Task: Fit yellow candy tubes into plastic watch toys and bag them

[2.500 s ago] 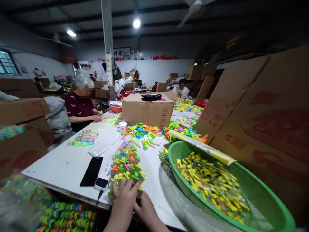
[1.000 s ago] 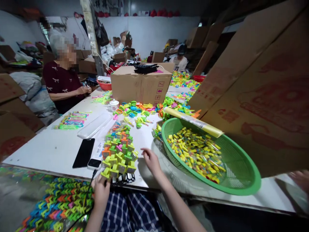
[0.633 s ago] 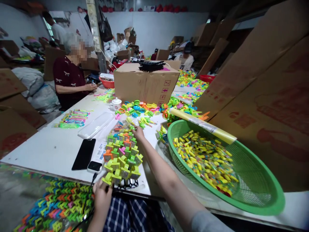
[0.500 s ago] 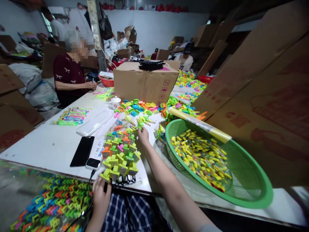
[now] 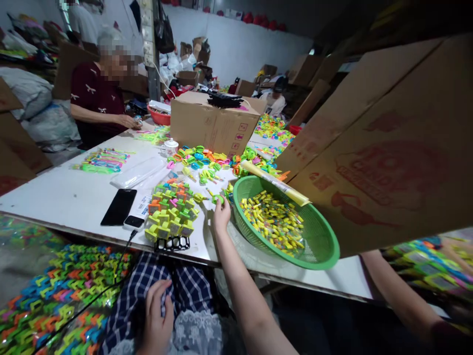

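Note:
My right hand [image 5: 221,217] reaches over the white table, its fingertips closed on a green ring-shaped plastic piece [image 5: 217,198]. Left of it, several yellow, green and orange plastic pieces [image 5: 172,212] stand in rows on a black rack with holes [image 5: 173,244] at the table's front edge. Just beyond the fingers lie small green and yellow pieces [image 5: 210,176] with thin striped stems. Over the lap, my left hand [image 5: 158,310] is held with loosely bent fingers apart, and nothing shows in it.
A green basket [image 5: 325,256] of small yellow wrapped pieces stands at right, under a large carton [image 5: 388,162]. Left lie a black phone [image 5: 118,207] and a small device on a cable [image 5: 133,222]. Another person's arm [image 5: 399,291] is at right; a person [image 5: 98,93] sits far left.
My left hand has left the rack's front edge and come back over the lap. My right hand holds a green piece slightly nearer the basket. The view has turned right, showing a neighbour's arm.

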Demonstrator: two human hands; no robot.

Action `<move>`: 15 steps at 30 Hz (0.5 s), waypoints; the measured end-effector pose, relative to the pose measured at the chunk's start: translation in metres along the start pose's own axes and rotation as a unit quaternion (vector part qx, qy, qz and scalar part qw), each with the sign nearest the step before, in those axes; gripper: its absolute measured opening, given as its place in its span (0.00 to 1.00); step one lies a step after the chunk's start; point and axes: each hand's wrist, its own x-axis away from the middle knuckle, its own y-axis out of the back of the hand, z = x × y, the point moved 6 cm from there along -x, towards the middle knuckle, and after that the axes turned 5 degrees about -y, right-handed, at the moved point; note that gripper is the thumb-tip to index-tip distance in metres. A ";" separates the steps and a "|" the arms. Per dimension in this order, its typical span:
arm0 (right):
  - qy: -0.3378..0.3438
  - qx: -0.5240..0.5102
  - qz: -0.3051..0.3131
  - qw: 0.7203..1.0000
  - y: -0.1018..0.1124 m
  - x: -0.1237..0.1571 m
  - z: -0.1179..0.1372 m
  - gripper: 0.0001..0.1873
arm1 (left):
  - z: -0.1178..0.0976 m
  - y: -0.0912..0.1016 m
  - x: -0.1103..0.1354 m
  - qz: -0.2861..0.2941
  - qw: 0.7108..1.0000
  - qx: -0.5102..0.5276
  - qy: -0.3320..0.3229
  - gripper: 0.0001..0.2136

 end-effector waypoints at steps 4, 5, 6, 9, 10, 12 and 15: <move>0.060 0.005 -0.004 0.998 0.032 0.037 0.023 0.24 | -0.028 0.003 -0.017 0.004 0.998 0.041 -0.045 0.11; 0.080 0.009 -0.004 0.997 0.045 0.049 0.032 0.23 | -0.034 0.004 -0.024 0.004 0.997 0.045 -0.059 0.12; 0.097 0.014 -0.001 0.995 0.059 0.062 0.040 0.22 | -0.038 0.004 -0.032 0.004 0.996 0.044 -0.074 0.13; 0.097 0.020 0.030 0.995 0.104 0.104 0.058 0.19 | -0.046 0.002 -0.053 0.004 0.993 0.021 -0.113 0.17; 0.079 0.018 0.053 0.995 0.117 0.116 0.061 0.17 | -0.046 -0.001 -0.059 0.005 0.992 0.008 -0.122 0.19; 0.028 0.013 0.122 0.992 0.133 0.137 0.063 0.16 | -0.045 -0.010 -0.066 0.023 0.991 -0.012 -0.134 0.23; -0.041 -0.008 0.216 0.976 0.142 0.157 0.062 0.14 | -0.044 -0.029 -0.067 0.096 0.981 0.033 -0.164 0.20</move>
